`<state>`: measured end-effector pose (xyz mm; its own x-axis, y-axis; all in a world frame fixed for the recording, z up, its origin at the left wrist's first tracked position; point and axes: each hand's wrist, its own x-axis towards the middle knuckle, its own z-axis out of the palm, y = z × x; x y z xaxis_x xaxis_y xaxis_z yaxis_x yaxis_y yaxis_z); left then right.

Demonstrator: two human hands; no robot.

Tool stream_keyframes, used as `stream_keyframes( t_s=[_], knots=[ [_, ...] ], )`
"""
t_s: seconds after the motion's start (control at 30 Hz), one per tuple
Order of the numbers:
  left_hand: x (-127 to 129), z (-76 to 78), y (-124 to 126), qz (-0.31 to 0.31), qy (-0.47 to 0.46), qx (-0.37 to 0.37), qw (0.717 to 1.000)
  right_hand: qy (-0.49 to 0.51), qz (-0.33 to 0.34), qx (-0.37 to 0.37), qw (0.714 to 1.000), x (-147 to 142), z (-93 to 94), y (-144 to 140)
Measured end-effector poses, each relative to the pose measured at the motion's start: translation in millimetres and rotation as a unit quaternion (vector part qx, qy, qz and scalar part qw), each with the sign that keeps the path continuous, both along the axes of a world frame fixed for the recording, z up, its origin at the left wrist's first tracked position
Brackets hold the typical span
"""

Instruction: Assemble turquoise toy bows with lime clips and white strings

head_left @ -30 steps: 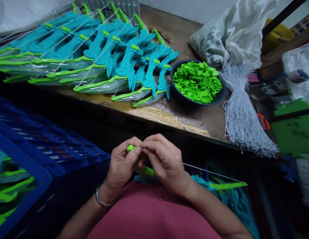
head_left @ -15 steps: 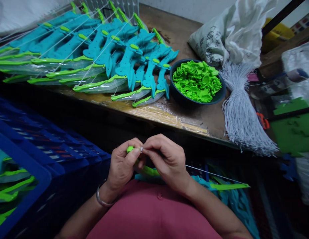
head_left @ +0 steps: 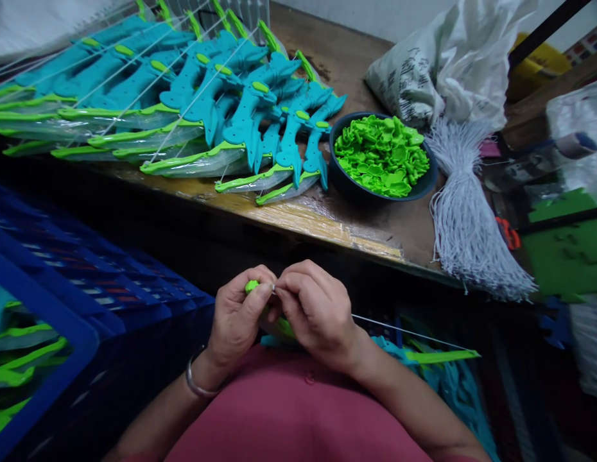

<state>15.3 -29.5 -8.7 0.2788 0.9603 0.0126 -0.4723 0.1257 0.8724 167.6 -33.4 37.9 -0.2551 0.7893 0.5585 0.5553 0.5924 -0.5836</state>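
Across the far side of the wooden table (head_left: 356,231) lies the biggest thing in sight, a fanned row of teal toy bows (head_left: 216,102) with green tips, strings already on them. Right of those slumps a white sack (head_left: 447,64), and below it a thick bundle of pale cords (head_left: 465,218) spills over the table's edge. Between bows and cords sits a dark bowl (head_left: 341,183) heaped with small green plastic pieces (head_left: 380,154). Down at my left, a blue crate (head_left: 52,333) holds more green-tipped parts.

Now closer: one bow (head_left: 438,357) lies over my lap, below the table's edge, its green limb poking out to the right past my wrist, a thin string (head_left: 399,330) running taut from my fingers toward that tip. My left hand (head_left: 238,321) is closed around the bow's near end, thumb pressing on the little green tip (head_left: 251,285). My right hand (head_left: 318,311) is pinched tight on the string's end, fingertips meeting my left thumb right at that tip.
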Motion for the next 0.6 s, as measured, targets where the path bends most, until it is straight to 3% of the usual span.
stream_keyframes(
  t_s=[0.27, 0.6],
  knots=[
    [1.2, -0.5, -0.1, 0.027, 0.038, 0.005, 0.999, -0.074, -0.057, 0.101, 0.99, -8.4, -12.7, 5.0],
    [7.6, 3.0, 0.0, 0.042, 0.028, -0.015, 0.999, -0.103, -0.081, 0.121, 0.984, -1.9, -11.7, 7.1]
  ],
)
